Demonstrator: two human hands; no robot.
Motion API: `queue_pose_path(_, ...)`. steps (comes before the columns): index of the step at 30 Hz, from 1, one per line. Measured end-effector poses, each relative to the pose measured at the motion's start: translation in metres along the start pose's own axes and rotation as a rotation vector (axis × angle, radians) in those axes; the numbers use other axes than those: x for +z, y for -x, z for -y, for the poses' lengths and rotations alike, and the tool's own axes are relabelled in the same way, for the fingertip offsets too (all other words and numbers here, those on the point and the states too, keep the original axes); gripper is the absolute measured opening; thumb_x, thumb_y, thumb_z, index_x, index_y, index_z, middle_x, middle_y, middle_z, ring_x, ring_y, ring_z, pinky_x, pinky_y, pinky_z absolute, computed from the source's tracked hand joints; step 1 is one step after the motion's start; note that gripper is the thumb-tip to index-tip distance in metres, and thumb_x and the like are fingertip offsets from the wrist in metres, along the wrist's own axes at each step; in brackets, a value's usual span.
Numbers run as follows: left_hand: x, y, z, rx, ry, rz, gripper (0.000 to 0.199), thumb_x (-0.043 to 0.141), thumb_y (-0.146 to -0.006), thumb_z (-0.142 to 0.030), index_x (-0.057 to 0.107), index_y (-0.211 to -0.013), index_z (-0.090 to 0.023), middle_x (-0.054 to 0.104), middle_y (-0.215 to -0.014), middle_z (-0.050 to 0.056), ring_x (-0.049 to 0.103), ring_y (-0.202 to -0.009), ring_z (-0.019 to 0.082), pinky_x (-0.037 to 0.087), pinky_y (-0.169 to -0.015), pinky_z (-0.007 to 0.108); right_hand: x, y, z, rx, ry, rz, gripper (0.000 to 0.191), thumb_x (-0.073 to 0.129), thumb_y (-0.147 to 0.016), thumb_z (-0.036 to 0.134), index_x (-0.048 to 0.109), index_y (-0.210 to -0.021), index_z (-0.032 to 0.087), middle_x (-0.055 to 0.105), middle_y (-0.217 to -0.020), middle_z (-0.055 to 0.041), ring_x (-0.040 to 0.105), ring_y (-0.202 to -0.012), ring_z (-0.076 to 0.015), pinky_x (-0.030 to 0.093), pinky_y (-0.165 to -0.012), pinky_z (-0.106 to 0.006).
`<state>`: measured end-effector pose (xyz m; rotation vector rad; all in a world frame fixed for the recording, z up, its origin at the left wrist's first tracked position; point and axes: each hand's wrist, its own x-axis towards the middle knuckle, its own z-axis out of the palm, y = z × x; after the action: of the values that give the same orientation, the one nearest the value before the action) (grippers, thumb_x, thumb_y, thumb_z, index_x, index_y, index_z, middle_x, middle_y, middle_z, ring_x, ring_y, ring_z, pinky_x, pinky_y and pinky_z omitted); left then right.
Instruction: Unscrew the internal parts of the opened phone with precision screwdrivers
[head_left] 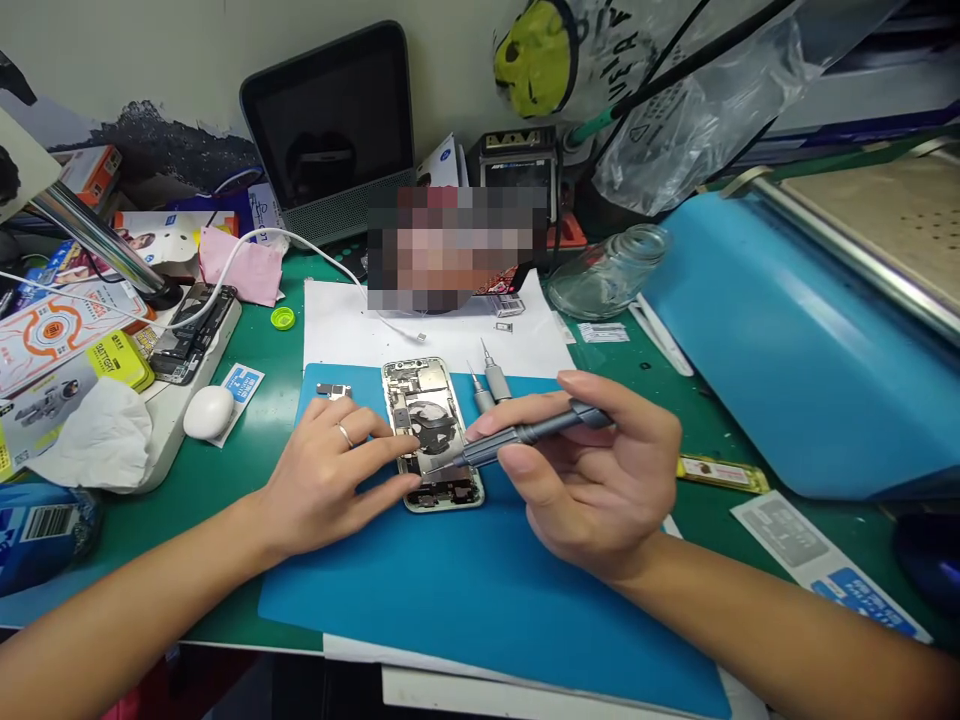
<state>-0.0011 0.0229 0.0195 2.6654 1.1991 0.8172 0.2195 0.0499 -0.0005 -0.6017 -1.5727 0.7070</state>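
An opened smartphone (431, 425) lies screen-off on the blue mat (450, 580), its internal parts and a dark round coil patch exposed. My left hand (326, 475) rests at its left edge, fingers apart, with the index fingertip and thumb touching the phone's lower left side. In my right hand (592, 480) a slim grey screwdriver (517, 438) is pinched at a slant. Its thin tip reaches the lower left inside of the phone, close to my left fingertips. Whether the tip sits on a screw cannot be made out. Two more grey screwdrivers (493, 378) lie just beyond the phone.
A small metal-and-black part (334, 391) lies above my left hand. White paper (337, 325) with a cable end lies behind the mat. At left are another opened phone (191, 335) and a white earbud case (208, 412). A glass jar (607, 275) and blue machine (750, 350) stand right.
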Motion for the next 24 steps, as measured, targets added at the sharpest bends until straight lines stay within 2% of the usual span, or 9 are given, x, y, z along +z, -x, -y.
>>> queue_pose_path(11, 0.0019, 0.0025, 0.0019, -0.006, 0.014, -0.005, 0.015, 0.062, -0.098, -0.029, 0.072, -0.105, -0.020, 0.071, -0.084, 0.002, 0.056, -0.074, 0.015, 0.035, -0.069, 0.033, 0.0013, 0.0004, -0.0001, 0.028, -0.037, 0.029, 0.052, 0.065, -0.091, 0.017, 0.051, -0.135, 0.041, 0.073, -0.089, -0.0008, 0.073, -0.071, -0.0203, 0.065, -0.059, -0.037)
queue_pose_path(16, 0.0017, 0.0017, 0.0010, 0.003, 0.033, -0.012, 0.013, 0.061, -0.099, -0.027, 0.072, -0.100, -0.021, 0.072, -0.082, 0.002, 0.057, -0.072, 0.014, 0.035, -0.068, 0.033, 0.0012, 0.0016, -0.0004, 0.023, -0.066, 0.046, 0.054, 0.064, -0.090, 0.014, 0.051, -0.136, 0.040, 0.072, -0.090, -0.0010, 0.073, -0.074, -0.0197, 0.066, -0.062, -0.036)
queue_pose_path(24, 0.0034, 0.0025, 0.0001, 0.004, 0.071, 0.005, 0.012, 0.063, -0.097, -0.025, 0.071, -0.104, -0.019, 0.072, -0.086, 0.002, 0.056, -0.074, 0.014, 0.035, -0.069, 0.033, -0.0001, 0.0032, -0.0012, 0.025, -0.083, 0.058, 0.059, 0.063, -0.088, 0.008, 0.051, -0.138, 0.037, 0.072, -0.093, -0.0022, 0.074, -0.077, -0.0196, 0.068, -0.063, -0.035)
